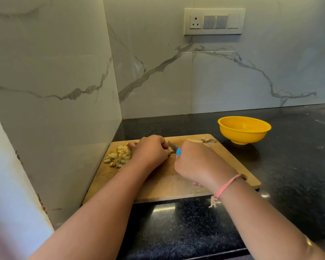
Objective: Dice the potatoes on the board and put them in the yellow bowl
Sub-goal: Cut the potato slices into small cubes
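Note:
A wooden cutting board [163,186] lies on the black counter. A pile of diced potato [118,156] sits at its left side. My left hand [150,149] is curled over a potato piece that is mostly hidden beneath it, just right of the pile. My right hand [193,162] grips a knife [174,147] with a blue handle, its blade pointing towards my left fingers. A potato slice [194,140] and some peel scraps [208,140] lie at the board's far right corner. The yellow bowl [244,130] stands on the counter beyond that corner, and looks empty.
Marble walls close in the corner at the left and behind the board. A switch panel [214,21] is mounted on the back wall. Black counter [298,156] extends to the right of the board and bowl, and in front of the board.

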A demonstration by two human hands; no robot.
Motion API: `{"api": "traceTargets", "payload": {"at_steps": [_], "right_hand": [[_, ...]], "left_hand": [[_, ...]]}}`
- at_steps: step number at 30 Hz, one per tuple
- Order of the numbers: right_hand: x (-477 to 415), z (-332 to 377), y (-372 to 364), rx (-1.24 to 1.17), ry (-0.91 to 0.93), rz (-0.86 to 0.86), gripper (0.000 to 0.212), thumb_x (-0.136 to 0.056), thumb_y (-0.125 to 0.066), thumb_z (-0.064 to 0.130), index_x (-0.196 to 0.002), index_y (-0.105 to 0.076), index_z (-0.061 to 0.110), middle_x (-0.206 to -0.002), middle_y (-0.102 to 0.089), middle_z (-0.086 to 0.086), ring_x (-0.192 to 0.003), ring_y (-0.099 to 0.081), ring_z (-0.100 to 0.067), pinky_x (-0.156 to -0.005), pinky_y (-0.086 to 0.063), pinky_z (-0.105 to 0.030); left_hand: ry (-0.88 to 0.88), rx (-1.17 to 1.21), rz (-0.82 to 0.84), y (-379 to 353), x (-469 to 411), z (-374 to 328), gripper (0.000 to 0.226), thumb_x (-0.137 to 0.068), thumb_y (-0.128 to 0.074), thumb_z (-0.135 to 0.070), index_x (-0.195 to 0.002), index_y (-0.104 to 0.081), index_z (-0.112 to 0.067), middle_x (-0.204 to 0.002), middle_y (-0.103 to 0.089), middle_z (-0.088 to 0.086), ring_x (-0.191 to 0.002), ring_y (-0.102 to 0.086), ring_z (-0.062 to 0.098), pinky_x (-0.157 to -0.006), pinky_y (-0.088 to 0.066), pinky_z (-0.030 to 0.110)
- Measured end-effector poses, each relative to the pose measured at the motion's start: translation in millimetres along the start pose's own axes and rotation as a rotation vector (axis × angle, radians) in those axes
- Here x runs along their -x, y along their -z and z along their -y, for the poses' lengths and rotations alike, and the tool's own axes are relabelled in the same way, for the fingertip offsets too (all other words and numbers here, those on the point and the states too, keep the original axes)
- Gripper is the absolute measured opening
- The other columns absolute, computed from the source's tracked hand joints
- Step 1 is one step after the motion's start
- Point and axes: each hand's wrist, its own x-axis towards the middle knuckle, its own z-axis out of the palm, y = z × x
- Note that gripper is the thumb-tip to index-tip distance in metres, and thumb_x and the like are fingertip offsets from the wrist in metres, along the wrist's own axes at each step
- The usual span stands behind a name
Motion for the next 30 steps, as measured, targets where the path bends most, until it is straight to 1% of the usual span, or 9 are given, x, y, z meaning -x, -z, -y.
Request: {"api": "traceTargets", "payload": {"at_steps": [3,9,12,15,17,19,22,27,30], "right_hand": [[1,-1,-7,0.039,0.018,-0.011,0.022,-0.096,-0.042,0.021,-0.116,-0.049,0.016,-0.086,-0.045,0.000,-0.092,-0.056,-0.021,-0.081,-0.050,-0.034],[22,-15,-11,0.133,0.011,0.012,0.022,-0.098,-0.043,0.029,-0.117,-0.047,0.020,-0.076,-0.042,0.004,-0.072,-0.049,-0.011,-0.059,-0.040,-0.025],[36,-18,-4,0.170,0.006,0.040,0.021,-0.098,-0.043,0.030,-0.116,-0.047,0.020,-0.079,-0.046,0.004,-0.073,-0.050,-0.011,-0.060,-0.041,-0.025],[43,-20,13,0.173,-0.008,0.098,0.037,-0.098,-0.043,0.028,-0.134,-0.041,0.020,-0.104,-0.055,-0.001,-0.086,-0.054,-0.016,-0.073,-0.048,-0.028],[40,-20,19,0.138,-0.009,0.085,0.042,-0.099,-0.042,0.029,-0.140,-0.039,0.020,-0.117,-0.055,-0.004,-0.080,-0.053,-0.015,-0.065,-0.046,-0.024],[35,-19,18,0.093,-0.006,0.041,0.042,-0.100,-0.040,0.030,-0.141,-0.039,0.019,-0.119,-0.056,-0.005,-0.083,-0.053,-0.015,-0.060,-0.041,-0.022],[25,-18,11,0.051,0.011,-0.022,0.040,-0.101,-0.038,0.029,-0.138,-0.042,0.018,-0.114,-0.058,-0.004,-0.087,-0.053,-0.015,-0.066,-0.044,-0.024],[10,-11,3,0.032,0.021,-0.006,0.030,-0.099,-0.038,0.023,-0.126,-0.050,0.017,-0.079,-0.048,0.001,-0.068,-0.051,-0.013,-0.057,-0.044,-0.022],[4,-5,-3,0.060,0.030,-0.024,0.026,-0.098,-0.038,0.024,-0.120,-0.051,0.017,-0.089,-0.051,-0.001,-0.080,-0.056,-0.018,-0.066,-0.048,-0.029]], "left_hand": [[0.015,-0.012,-0.023,-1,2,-2,0.009,-0.093,-0.053,-0.039,-0.092,-0.061,-0.034,-0.097,-0.064,-0.010,-0.105,-0.053,0.017,-0.102,-0.029,0.049],[0.026,-0.035,-0.040,0,5,-7,0.012,-0.093,-0.053,-0.036,-0.100,-0.063,-0.032,-0.103,-0.064,-0.008,-0.111,-0.051,0.019,-0.105,-0.025,0.050],[0.028,-0.038,-0.027,-1,6,-6,0.015,-0.093,-0.054,-0.036,-0.105,-0.064,-0.034,-0.109,-0.064,-0.008,-0.115,-0.049,0.019,-0.106,-0.025,0.051],[0.026,-0.055,-0.037,0,8,-6,0.018,-0.093,-0.055,-0.036,-0.109,-0.065,-0.036,-0.122,-0.060,-0.007,-0.125,-0.041,0.021,-0.105,-0.025,0.050],[0.034,-0.063,-0.046,2,8,-4,0.019,-0.093,-0.056,-0.037,-0.108,-0.068,-0.037,-0.128,-0.056,-0.007,-0.127,-0.036,0.024,-0.102,-0.028,0.047],[0.043,-0.069,-0.030,4,6,-2,0.021,-0.094,-0.054,-0.038,-0.108,-0.069,-0.040,-0.129,-0.057,-0.008,-0.124,-0.039,0.023,-0.100,-0.031,0.047],[0.048,-0.087,-0.005,4,4,-1,0.023,-0.095,-0.052,-0.040,-0.112,-0.067,-0.042,-0.131,-0.057,-0.010,-0.122,-0.042,0.022,-0.101,-0.031,0.048],[0.046,-0.014,-0.079,-1,2,4,0.021,-0.091,-0.056,-0.040,-0.111,-0.061,-0.039,-0.115,-0.064,-0.011,-0.116,-0.048,0.019,-0.098,-0.030,0.046],[0.040,0.006,-0.099,-2,1,5,0.031,-0.089,-0.059,-0.040,-0.119,-0.051,-0.037,-0.105,-0.065,-0.011,-0.113,-0.050,0.018,-0.093,-0.031,0.043]]}}
